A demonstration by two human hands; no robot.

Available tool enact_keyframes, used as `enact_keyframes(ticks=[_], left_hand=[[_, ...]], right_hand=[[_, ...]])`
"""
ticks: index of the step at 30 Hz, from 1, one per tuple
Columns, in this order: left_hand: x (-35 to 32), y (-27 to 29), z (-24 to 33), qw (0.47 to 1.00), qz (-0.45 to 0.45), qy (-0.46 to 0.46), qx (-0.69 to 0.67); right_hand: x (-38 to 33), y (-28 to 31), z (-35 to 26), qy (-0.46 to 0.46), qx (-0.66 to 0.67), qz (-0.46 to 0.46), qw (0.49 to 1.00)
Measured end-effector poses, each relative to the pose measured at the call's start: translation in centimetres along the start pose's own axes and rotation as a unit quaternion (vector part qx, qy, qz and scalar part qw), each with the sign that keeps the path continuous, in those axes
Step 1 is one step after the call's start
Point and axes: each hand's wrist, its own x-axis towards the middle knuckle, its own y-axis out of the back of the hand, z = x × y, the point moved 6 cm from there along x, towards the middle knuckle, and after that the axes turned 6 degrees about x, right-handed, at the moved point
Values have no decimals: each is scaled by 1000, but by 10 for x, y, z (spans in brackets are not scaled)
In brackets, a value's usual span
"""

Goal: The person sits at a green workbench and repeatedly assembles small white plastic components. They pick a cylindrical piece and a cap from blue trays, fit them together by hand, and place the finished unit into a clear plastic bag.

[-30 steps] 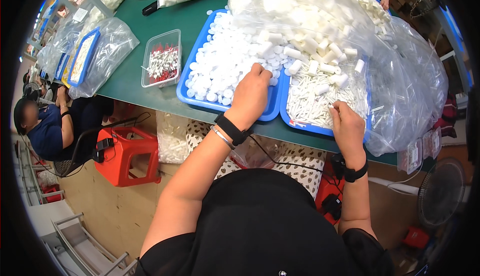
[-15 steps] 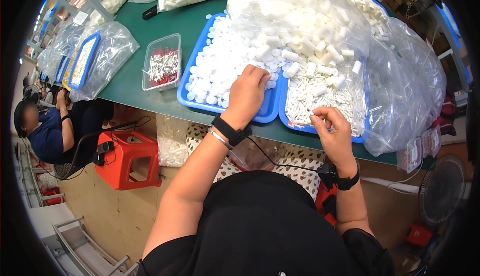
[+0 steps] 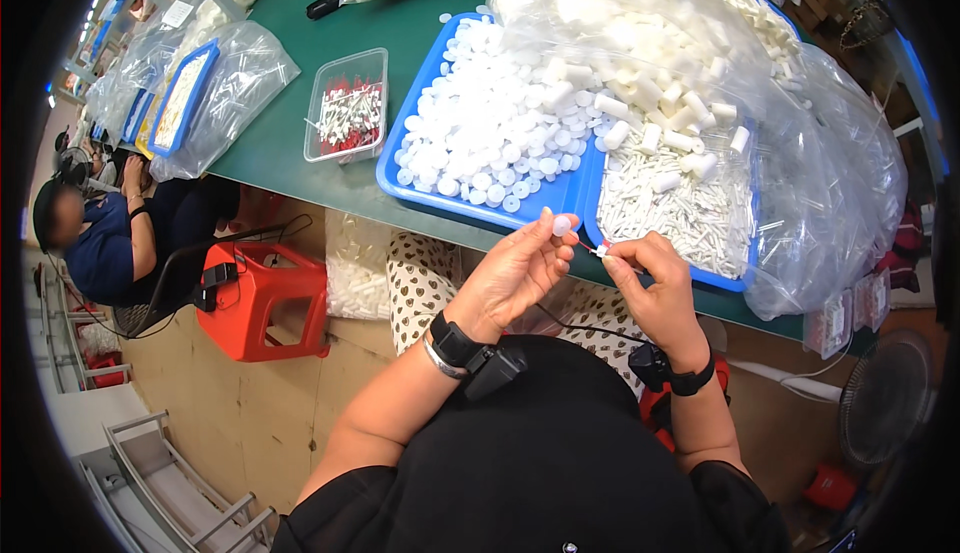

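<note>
Left hand [image 3: 513,275] pinches a small round white plastic cap [image 3: 562,225] at its fingertips. Right hand [image 3: 652,291], close beside it, pinches a thin white plastic stick with a red tip [image 3: 597,250]. Just beyond both hands, the blue plastic tray [image 3: 400,185] holds loose smooth caps; crinkled clear plastic bags [image 3: 830,203] lie further right.

White caps [image 3: 500,123], blue tray [image 3: 420,178], green table [image 3: 290,143], red stool [image 3: 262,298].
</note>
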Motion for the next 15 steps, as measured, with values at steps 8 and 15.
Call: enact_keyframes(ticks=[8, 15], left_hand=[[-5, 0, -11, 998, -22, 11, -52], [-9, 0, -6, 990, 33, -61, 124]], right_hand=[[-2, -7, 7, -7, -18, -24, 1000], [-1, -2, -11, 67, -92, -16, 993]])
